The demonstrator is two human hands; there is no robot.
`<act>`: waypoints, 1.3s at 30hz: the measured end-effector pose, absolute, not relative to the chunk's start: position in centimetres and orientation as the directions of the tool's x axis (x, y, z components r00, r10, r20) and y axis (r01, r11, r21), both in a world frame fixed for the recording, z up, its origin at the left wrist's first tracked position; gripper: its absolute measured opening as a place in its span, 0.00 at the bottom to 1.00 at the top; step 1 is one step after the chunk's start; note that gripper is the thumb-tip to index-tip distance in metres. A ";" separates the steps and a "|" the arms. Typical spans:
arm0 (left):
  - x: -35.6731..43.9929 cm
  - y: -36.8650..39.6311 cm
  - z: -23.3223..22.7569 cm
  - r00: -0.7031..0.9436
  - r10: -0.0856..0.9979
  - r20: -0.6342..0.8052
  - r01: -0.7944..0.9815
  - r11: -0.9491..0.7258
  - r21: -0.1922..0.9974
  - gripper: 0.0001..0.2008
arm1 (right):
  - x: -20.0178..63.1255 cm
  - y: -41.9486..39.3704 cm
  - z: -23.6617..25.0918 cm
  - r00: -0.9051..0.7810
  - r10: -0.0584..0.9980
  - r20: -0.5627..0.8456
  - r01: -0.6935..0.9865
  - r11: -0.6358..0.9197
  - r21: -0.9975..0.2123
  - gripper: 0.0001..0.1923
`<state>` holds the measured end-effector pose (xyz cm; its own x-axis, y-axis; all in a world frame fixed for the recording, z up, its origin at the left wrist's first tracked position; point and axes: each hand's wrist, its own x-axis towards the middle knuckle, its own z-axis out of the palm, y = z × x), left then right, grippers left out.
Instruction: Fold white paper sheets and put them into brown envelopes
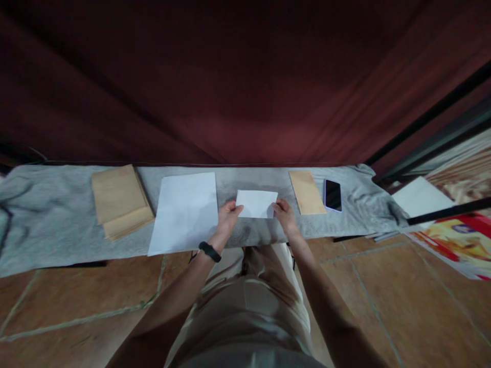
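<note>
A small white sheet of paper (257,204), which looks folded, is held level between my hands above the grey cloth. My left hand (229,214) pinches its left edge, thumb on top. At the opposite edge my right hand (284,213) grips it the same way. Left of my hands lies a stack of large white paper (186,212). Farther left is a pile of brown envelopes (120,199), fanned at its lower end. To the right of my hands a single tan envelope (307,192) lies flat.
A phone (332,195) with a dark screen lies right of the tan envelope. The narrow surface is covered by a grey cloth (356,199). A dark red curtain (245,102) hangs behind it. Black metal bars (433,112) and a colourful printed box (460,243) are at the right.
</note>
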<state>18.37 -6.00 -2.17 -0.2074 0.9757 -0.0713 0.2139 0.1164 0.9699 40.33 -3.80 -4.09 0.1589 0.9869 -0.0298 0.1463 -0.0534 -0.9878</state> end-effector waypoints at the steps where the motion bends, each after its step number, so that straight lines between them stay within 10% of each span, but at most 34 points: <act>1: 18.4 -6.1 -1.8 -0.249 0.968 -0.044 0.235 0.104 0.966 0.11 | 40.2 -3.8 -3.9 0.189 0.982 -0.026 0.133 -0.052 -0.990 0.18; 5: 19.0 -7.0 0.0 -0.300 0.937 0.178 0.555 0.020 0.832 0.17 | 38.5 -5.1 -2.6 0.220 0.975 -0.039 0.052 -0.051 -0.997 0.27; 12: 21.3 -10.5 1.4 0.287 0.900 0.328 0.791 -0.416 0.449 0.25 | 34.0 -7.5 -0.2 0.002 0.998 -0.059 -0.266 -0.056 -0.962 0.25; 16: 21.7 -11.0 0.4 0.273 0.909 0.317 0.729 -0.410 0.549 0.23 | 35.3 -7.3 -1.2 0.131 0.979 -0.154 -0.180 -0.129 -0.975 0.19; 22: 19.1 -7.2 -1.4 -0.265 0.948 0.177 0.525 -0.013 0.851 0.28 | 38.9 -6.4 -2.8 0.140 0.972 -0.190 0.007 -0.193 -0.981 0.17; 26: 18.6 -5.7 -2.5 -0.184 0.961 -0.206 0.280 0.252 0.926 0.20 | 39.4 -5.0 -3.0 0.147 0.971 -0.187 0.119 -0.205 -0.972 0.14; 32: 19.9 -6.0 -3.5 -0.201 0.947 -0.249 0.301 0.301 0.905 0.06 | 38.6 -4.7 -2.9 0.243 0.969 0.039 0.470 -0.082 -0.879 0.27; 35: 20.1 -6.1 -3.5 -0.212 0.945 -0.248 0.349 0.311 0.884 0.06 | 36.3 -6.5 -3.3 0.000 0.969 0.245 0.736 0.166 -0.656 0.27; 39: 20.0 -6.4 -3.2 -0.206 0.941 -0.266 0.424 0.331 0.843 0.08 | 33.1 -8.9 -4.4 -0.247 0.951 0.189 0.813 0.309 -0.494 0.26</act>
